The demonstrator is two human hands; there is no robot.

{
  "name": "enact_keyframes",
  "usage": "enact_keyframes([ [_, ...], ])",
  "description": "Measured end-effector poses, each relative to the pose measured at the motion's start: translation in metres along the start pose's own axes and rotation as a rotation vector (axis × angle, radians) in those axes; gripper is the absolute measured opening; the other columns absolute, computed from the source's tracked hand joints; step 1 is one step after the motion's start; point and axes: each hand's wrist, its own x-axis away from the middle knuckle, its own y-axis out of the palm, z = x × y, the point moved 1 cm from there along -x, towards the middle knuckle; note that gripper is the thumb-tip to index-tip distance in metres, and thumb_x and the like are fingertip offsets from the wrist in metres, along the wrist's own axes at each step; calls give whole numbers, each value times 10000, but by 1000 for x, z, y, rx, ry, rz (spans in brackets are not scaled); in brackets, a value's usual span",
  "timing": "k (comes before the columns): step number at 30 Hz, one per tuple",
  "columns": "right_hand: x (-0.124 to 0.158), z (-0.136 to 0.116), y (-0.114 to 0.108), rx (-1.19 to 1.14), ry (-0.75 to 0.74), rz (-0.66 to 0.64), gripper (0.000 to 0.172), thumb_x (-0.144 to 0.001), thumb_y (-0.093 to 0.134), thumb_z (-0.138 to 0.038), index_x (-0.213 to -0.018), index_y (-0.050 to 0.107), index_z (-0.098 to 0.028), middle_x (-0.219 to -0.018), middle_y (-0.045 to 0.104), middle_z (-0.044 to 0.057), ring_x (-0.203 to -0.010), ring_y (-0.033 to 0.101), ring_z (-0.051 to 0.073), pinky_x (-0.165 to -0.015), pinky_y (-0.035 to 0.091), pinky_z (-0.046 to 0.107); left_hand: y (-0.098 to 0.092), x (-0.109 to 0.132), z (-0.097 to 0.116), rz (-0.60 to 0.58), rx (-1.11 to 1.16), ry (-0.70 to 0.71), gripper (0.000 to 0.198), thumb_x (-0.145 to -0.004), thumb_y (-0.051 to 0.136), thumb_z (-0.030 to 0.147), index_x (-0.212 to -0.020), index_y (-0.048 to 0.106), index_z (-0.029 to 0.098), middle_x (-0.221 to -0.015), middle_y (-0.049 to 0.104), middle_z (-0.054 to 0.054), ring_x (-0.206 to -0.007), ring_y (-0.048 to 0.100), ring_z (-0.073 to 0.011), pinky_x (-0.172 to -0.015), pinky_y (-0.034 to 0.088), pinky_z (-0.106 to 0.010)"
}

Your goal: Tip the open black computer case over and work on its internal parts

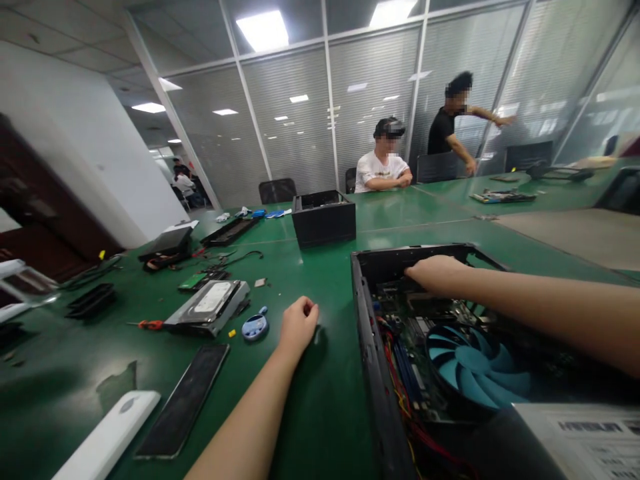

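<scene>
An open black computer case (pixel 357 320) lies on the green table at the right, its inside facing up. In it are a circuit board, coloured wires (pixel 395 373) and a large fan with teal blades (pixel 473 360). My right hand (pixel 437 272) reaches over the far wall of the case; its fingertips are hidden, and so is anything they hold. My left hand (pixel 300 327) rests on the table left of the case, fingers curled in, with nothing visible in them. Beside it lie a small blue round object (pixel 255 327) and a tiny yellow piece (pixel 232 333).
Left stand a hard drive (pixel 207 303), an orange-handled screwdriver (pixel 150 325), a dark flat panel (pixel 185 403) and a white long object (pixel 107 440). A black box (pixel 324 220) is farther back. Two people, one seated (pixel 383 170), one standing (pixel 445 137), are across the table.
</scene>
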Motion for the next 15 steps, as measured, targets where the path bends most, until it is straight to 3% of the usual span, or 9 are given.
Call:
enact_keyframes([
  [6,18,-4,-36,100,105,244,298,-910,439,-239,-1142,615,-183,-996,709,168,-892,682,326,-748,489,410,4,3,4,-23,10,12,186,-847,532,341,-744,588,196,-663,585,12,-646,544,-143,-631,359,-256],
  [15,23,6,-34,144,101,103,283,-834,539,-189,-1079,679,-167,-1014,719,188,-903,694,332,-742,517,411,9,3,14,-130,-6,57,184,-849,525,338,-765,608,197,-691,620,7,-663,561,-153,-630,369,-258],
])
